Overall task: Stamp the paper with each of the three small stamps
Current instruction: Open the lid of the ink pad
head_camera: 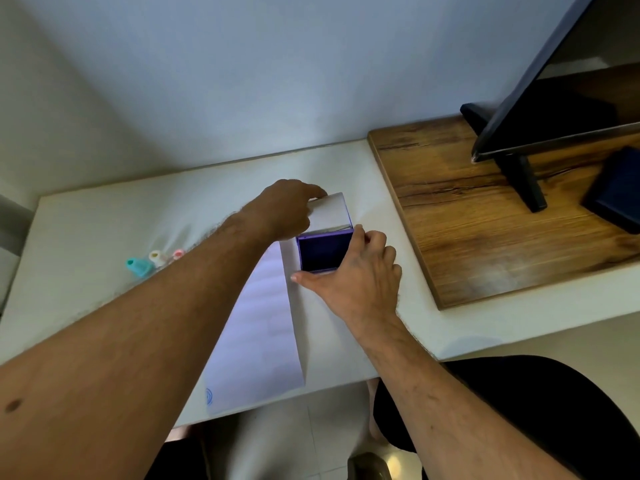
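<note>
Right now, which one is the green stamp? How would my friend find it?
Start at the white table and look to its left side, beyond the person's left forearm. Three small stamps lie there in a short row: the teal stamp, the white stamp and the pink stamp. Yours is the one farthest left, the only blue-green one.

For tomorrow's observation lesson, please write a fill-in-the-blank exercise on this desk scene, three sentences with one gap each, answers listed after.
1. The left hand holds up the white lid of the ink pad, whose inside is dark ____.
2. The right hand steadies the pad's base, which sits at the far end of the sheet of ____.
3. The small stamps stand on the white table to the ____ of the left forearm.

Missing words: purple; paper; left
</note>
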